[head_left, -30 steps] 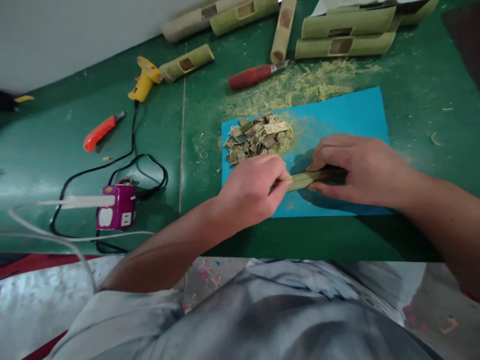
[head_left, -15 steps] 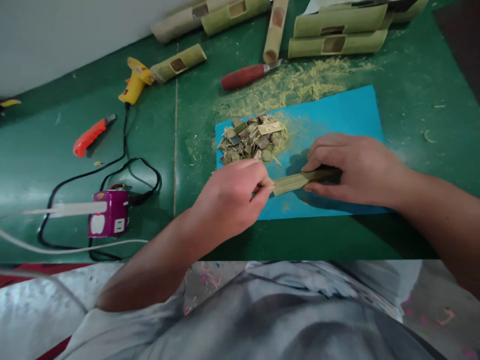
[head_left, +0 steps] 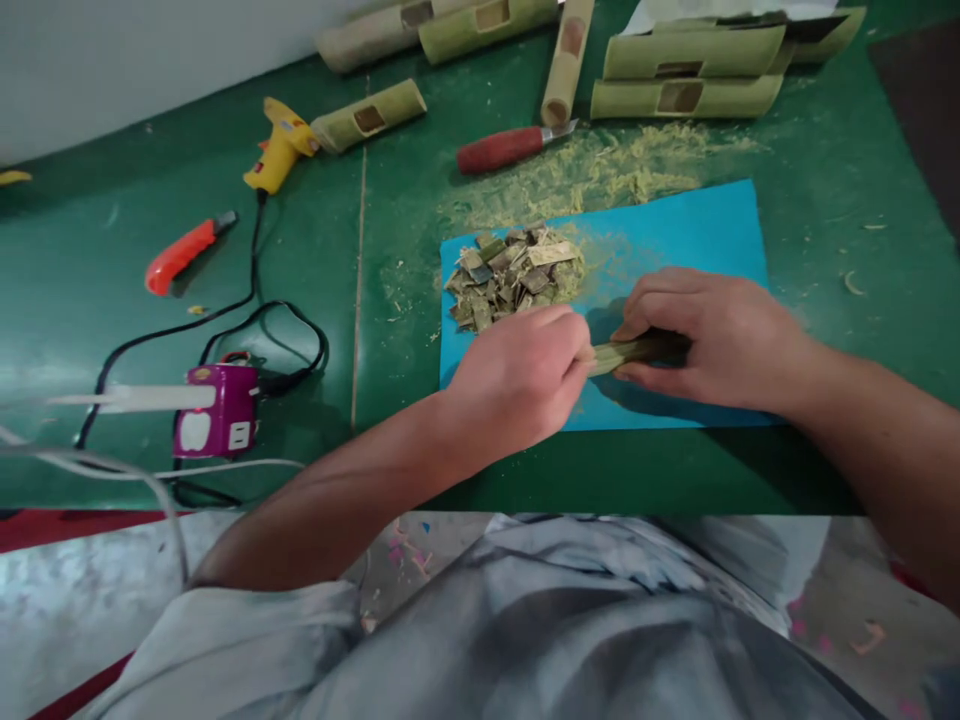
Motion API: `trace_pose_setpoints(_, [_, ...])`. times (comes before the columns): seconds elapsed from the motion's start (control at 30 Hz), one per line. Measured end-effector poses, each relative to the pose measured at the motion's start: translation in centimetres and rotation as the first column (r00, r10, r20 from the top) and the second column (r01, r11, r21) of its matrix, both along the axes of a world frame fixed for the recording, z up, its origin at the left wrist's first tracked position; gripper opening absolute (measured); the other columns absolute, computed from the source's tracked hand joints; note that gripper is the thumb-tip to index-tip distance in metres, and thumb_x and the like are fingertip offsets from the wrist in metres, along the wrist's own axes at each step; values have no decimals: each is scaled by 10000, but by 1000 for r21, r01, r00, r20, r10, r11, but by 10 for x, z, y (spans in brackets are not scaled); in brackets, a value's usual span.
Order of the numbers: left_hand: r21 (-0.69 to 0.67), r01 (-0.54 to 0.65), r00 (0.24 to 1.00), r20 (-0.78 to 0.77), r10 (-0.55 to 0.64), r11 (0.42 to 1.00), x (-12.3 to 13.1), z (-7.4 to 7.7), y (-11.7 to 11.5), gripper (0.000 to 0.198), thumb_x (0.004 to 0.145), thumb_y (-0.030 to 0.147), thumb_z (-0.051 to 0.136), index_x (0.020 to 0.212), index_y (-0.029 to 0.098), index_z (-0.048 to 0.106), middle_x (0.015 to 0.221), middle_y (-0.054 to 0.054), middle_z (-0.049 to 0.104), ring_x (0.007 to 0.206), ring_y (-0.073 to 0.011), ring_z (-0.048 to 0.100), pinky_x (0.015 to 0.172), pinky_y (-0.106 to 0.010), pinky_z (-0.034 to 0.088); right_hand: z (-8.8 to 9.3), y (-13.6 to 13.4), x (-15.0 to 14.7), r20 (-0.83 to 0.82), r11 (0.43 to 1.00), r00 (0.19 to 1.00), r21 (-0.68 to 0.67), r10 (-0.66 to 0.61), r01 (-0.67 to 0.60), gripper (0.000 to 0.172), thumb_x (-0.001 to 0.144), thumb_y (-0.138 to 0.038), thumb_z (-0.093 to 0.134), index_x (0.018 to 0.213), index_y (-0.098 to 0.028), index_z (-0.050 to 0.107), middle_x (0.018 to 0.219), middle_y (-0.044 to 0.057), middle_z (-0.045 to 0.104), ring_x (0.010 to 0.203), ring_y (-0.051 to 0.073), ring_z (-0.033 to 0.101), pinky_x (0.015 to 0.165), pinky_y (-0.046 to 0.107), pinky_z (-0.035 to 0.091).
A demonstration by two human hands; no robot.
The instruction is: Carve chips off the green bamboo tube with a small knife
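A narrow green bamboo piece (head_left: 616,357) lies between my two hands, just above the blue sheet. My right hand (head_left: 705,330) is closed around its dark right end, thumb below and fingers above. At the left end my left hand (head_left: 525,375) is closed in a pinch on the piece, knuckles up. Whether anything else small is inside those left fingers is hidden. Only a short stretch of bamboo shows between the hands. Behind my left hand sits a heap of bamboo chips (head_left: 514,275) on the blue sheet (head_left: 690,235).
Beyond the sheet lie a red-handled knife (head_left: 501,150), green shavings (head_left: 637,180) and several cut bamboo tubes (head_left: 694,50). To the left are a yellow glue gun (head_left: 279,148), an orange utility knife (head_left: 180,257) and a purple power adapter (head_left: 217,410) with loose cords.
My left hand has slid right along the bamboo, closer to my right hand, so less of the piece shows. My right hand stays about in place. The view has shifted slightly.
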State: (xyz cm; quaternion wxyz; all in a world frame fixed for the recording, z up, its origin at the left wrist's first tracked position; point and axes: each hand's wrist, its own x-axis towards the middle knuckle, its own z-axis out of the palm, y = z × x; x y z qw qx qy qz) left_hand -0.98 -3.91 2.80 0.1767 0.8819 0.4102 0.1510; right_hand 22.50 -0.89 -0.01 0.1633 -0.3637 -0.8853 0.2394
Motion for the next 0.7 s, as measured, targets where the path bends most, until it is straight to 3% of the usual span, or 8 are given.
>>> trace_pose_setpoints(0.17, [-41,-66,998,-10,65,997,-3,5,-1,210,883,99,522,691,182,523,636,27,506,587,-116,468,564,-265,337,1,0,0,-1,1000,1000,-18,14,-14,148,811,-403,634,830,-257,646,897,52,677,895,261,629,692,373,450])
trace_pose_setpoints(0.3, [-7,-42,999,14,42,999,-2,3,1,193,890,123,541,707,184,544,647,19,523,601,-123,475,568,-269,337,4,0,-1,17,1000,1000,-25,4,-4,124,812,-391,632,806,-268,630,866,45,658,863,251,619,683,370,449])
trace_pose_setpoints(0.5, [-108,-83,997,-7,83,991,-7,5,4,183,850,118,559,679,181,534,642,26,535,586,-109,474,547,-252,325,5,1,-1,24,999,1000,-47,21,-20,142,819,-390,624,819,-248,630,891,59,657,872,248,614,679,361,440])
trace_pose_setpoints(0.6, [-50,-60,997,36,62,997,-3,3,5,182,859,132,559,687,182,521,654,26,534,582,-106,465,553,-257,325,5,1,-1,21,999,1000,-44,10,-9,146,819,-393,622,805,-248,623,872,58,647,877,253,608,679,363,434])
trace_pose_setpoints(0.7, [-82,-29,999,13,30,996,-2,4,6,183,826,96,566,672,181,513,643,33,529,574,-102,459,551,-252,322,6,1,-1,25,999,1000,-46,5,-4,147,817,-395,620,798,-249,620,865,54,648,864,246,608,674,355,424])
